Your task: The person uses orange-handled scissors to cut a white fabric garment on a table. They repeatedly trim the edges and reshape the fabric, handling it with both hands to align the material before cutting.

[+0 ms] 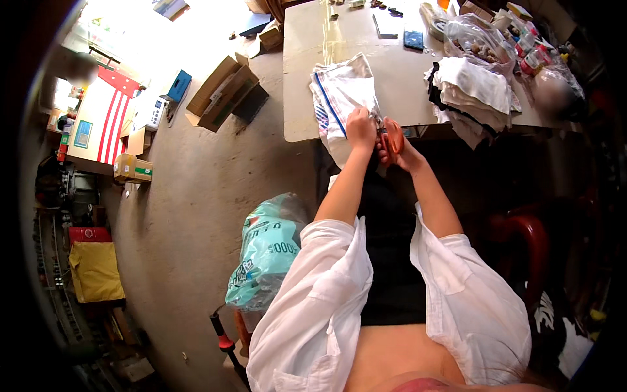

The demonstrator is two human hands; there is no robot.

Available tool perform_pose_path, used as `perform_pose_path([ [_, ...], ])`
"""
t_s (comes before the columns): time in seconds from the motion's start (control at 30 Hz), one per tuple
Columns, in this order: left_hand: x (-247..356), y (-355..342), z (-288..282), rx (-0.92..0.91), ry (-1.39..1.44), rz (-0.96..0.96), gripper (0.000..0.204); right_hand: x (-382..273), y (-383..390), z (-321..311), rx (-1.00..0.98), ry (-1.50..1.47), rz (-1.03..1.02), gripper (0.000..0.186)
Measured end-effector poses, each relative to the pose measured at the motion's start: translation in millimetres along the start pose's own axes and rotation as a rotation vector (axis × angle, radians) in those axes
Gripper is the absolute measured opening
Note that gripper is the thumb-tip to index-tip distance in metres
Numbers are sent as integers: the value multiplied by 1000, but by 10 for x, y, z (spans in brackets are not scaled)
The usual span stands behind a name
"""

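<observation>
My left hand (361, 127) is closed on white fabric (353, 85) with a blue stripe and some printing, lying at the table's front edge and hanging over it. My right hand (401, 157) is wrapped round orange-handled scissors (393, 134), their blades at the fabric just right of my left fingers; how far the blades are open is hidden.
The table (398, 85) holds a pile of white and black cloths (473, 88), a phone (413, 39) and bagged items (477, 39) at right. Left on the floor are cardboard boxes (222, 88); a turquoise plastic bag (268, 242) stands beside me, and a red wooden chair (526, 235) at right.
</observation>
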State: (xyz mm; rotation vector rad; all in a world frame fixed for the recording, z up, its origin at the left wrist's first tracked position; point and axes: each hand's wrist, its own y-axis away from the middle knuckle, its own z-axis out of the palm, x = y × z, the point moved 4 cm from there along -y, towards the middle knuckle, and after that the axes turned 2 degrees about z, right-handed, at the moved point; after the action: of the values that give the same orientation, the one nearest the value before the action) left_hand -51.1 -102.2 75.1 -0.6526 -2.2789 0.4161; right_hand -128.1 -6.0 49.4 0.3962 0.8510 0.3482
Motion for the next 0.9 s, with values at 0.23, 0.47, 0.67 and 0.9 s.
perform_pose_path([
  [0.23, -88, 78, -98, -38, 116, 6, 6, -23, -158, 212, -22, -62, 25, 66],
  [0.47, -163, 64, -99, -135, 78, -96, 8, -4, -393, 180, 141, 68, -165, 54],
  [0.67, -162, 115, -151, -157, 128, -70, 8, -34, -426, 148, 157, -46, -61, 57],
  [0.9, -94, 242, -237, -141, 196, -110, 6, 7, -441, 104, 120, -44, -143, 58],
])
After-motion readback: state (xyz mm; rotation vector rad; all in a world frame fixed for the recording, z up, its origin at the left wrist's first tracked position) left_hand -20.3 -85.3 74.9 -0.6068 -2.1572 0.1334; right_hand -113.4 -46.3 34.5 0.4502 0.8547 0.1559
